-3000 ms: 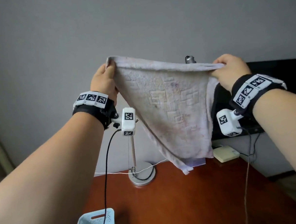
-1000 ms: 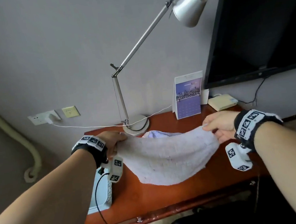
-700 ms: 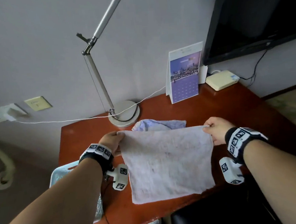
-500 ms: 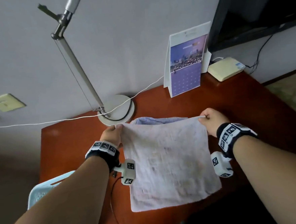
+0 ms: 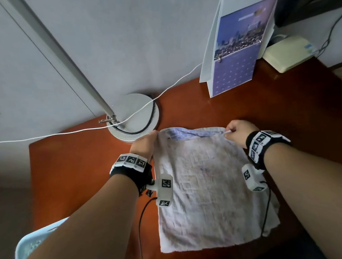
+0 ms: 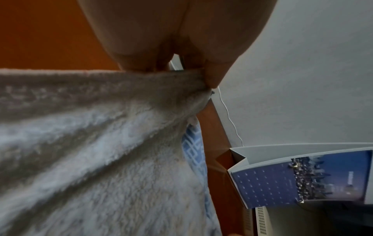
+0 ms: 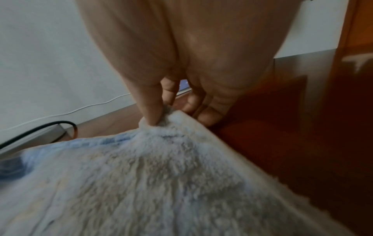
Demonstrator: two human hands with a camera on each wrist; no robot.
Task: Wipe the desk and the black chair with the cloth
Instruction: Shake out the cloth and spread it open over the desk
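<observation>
While both hands pinch the far corners, left hand [image 5: 146, 144] at one, right hand [image 5: 239, 131] at the other, the cloth [image 5: 208, 189] lies spread on the desk [image 5: 71, 166], running from the grip line back toward me. Far edge runs left-right between the hands; neither hand is nearer. I'd judge the wipe pulls toward the near edge. Count: one cloth, one lamp [image 5: 133, 116], one calendar [image 5: 239, 43], one basket [image 5: 32, 243]. Chair not identifiable.

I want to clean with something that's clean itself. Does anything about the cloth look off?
Yes. The cloth, spread on the desk, shows dull brownish and dark smudges across its middle, so it looks already soiled. Its far edge, held by both hands, is folded over, showing blue.
</observation>
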